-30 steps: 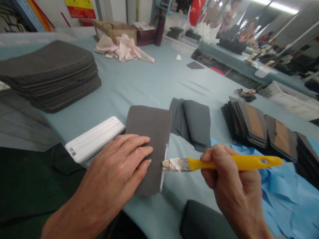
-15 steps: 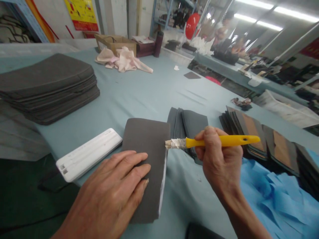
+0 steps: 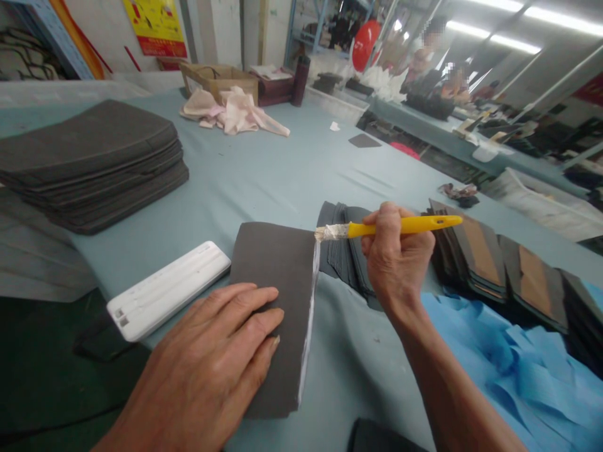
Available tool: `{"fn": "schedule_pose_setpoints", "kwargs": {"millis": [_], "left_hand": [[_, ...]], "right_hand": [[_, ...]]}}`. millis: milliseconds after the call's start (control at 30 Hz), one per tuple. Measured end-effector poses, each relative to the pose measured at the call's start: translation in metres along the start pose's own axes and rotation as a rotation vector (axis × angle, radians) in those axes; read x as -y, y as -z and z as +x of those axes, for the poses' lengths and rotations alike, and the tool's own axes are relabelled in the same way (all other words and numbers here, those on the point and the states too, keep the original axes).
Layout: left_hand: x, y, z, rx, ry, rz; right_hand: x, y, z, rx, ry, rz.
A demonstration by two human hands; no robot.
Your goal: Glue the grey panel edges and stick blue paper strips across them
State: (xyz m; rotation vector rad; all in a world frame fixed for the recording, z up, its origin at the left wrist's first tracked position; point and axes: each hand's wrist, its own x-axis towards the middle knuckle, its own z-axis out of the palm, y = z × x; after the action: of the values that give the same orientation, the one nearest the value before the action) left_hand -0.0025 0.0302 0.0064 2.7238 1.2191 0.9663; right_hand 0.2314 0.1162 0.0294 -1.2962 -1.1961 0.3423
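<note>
My left hand lies flat, fingers stretched out, on top of a stack of dark grey rectangular pieces. White paste coats the stack's right side edge. In my right hand is a paintbrush with a yellow handle, the fingers wrapped round it. Its white-smeared bristles touch the stack's far right corner. Just behind the brush, another bundle of dark grey pieces rests on the table, partly hidden by my right hand.
A white plastic device lies left of the stack. Large dark panels are piled farther left. To the right are dark-and-brown pieces and blue strips. A cardboard box and pale cloth sit at the back.
My right hand has moved the brush away from me along the stack's right edge to its far corner. More white shows along that edge. My left hand stays in place.
</note>
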Motion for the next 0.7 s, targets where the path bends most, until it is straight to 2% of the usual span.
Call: {"fn": "schedule_pose_setpoints", "kwargs": {"millis": [133, 233, 400, 533, 700], "left_hand": [[-0.001, 0.001, 0.000, 0.014, 0.004, 0.008], [-0.001, 0.001, -0.001, 0.018, 0.012, 0.005], [-0.002, 0.000, -0.003, 0.026, 0.029, 0.015], [-0.002, 0.000, -0.001, 0.052, 0.035, 0.018], [-0.001, 0.003, -0.001, 0.085, 0.045, 0.023]], "right_hand": [[0.010, 0.002, 0.002, -0.047, -0.008, 0.015], [0.025, 0.015, -0.010, -0.071, -0.042, 0.090], [0.044, 0.037, -0.047, 0.062, -0.192, 0.195], [0.033, 0.035, -0.056, 0.091, -0.153, 0.108], [0.009, 0.021, -0.034, 0.012, -0.047, 0.032]]}}
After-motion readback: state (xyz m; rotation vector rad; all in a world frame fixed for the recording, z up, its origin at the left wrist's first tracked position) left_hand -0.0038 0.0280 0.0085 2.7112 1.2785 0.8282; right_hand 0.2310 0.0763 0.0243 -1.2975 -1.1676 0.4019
